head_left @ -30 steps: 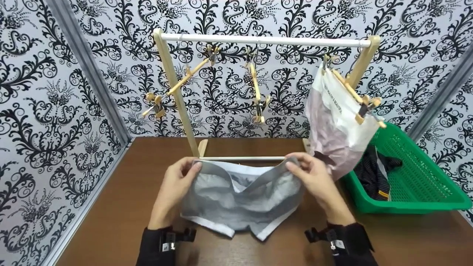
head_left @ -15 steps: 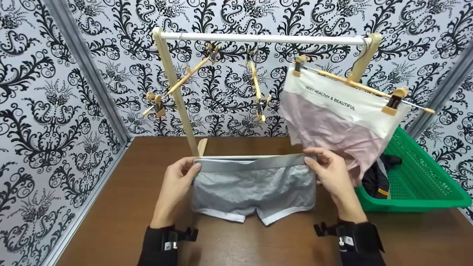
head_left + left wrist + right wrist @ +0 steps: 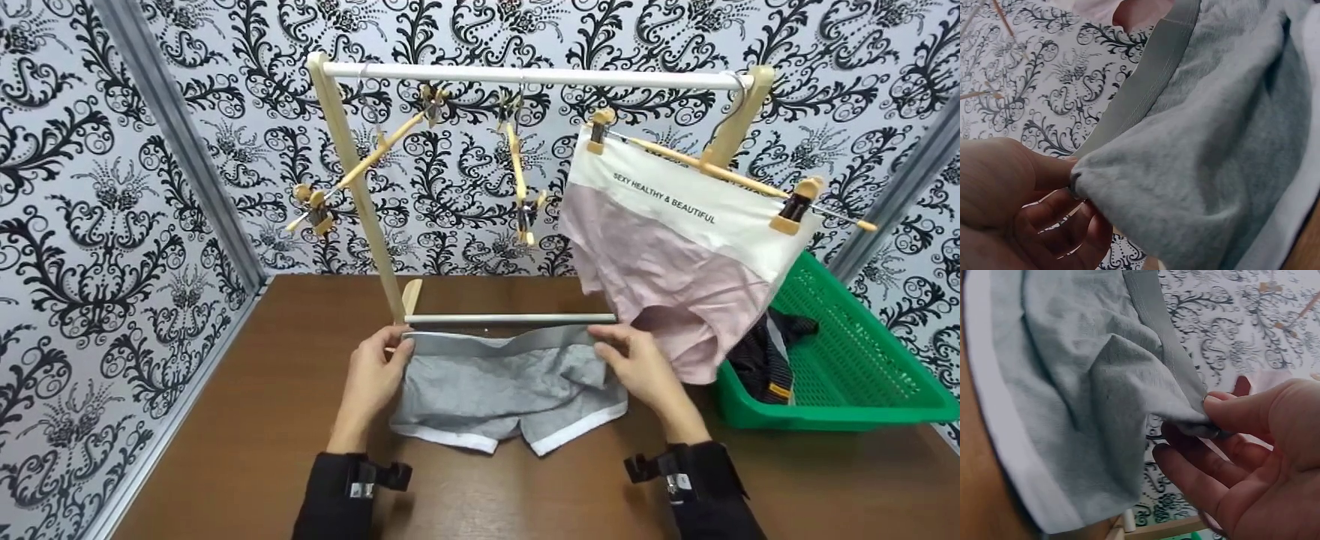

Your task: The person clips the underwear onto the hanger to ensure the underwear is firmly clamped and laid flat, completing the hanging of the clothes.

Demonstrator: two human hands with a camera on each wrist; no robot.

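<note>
Grey boxer briefs (image 3: 480,390) with white leg hems hang spread between my two hands, low over the brown table. My left hand (image 3: 375,375) pinches the waistband's left corner between thumb and fingers. At the other corner, my right hand (image 3: 637,367) pinches the waistband the same way. In the left wrist view the briefs (image 3: 1185,152) slope away from the thumb, with the pinched edge bunched. The right wrist view has the cloth of the briefs (image 3: 1089,399) creased beside the fingertips.
Behind stands a wooden rack with a white top rail (image 3: 540,75). Two bare clip hangers, a left one (image 3: 382,150) and a middle one (image 3: 517,165), hang there. Pink-and-white panties (image 3: 675,232) are clipped at right. A green basket (image 3: 862,412) holds dark striped clothing (image 3: 765,360).
The waistband was sagging open, then was pulled straight; now my hands are closer together and the right has come back leftward. The hanging panties swung round to face forward.
</note>
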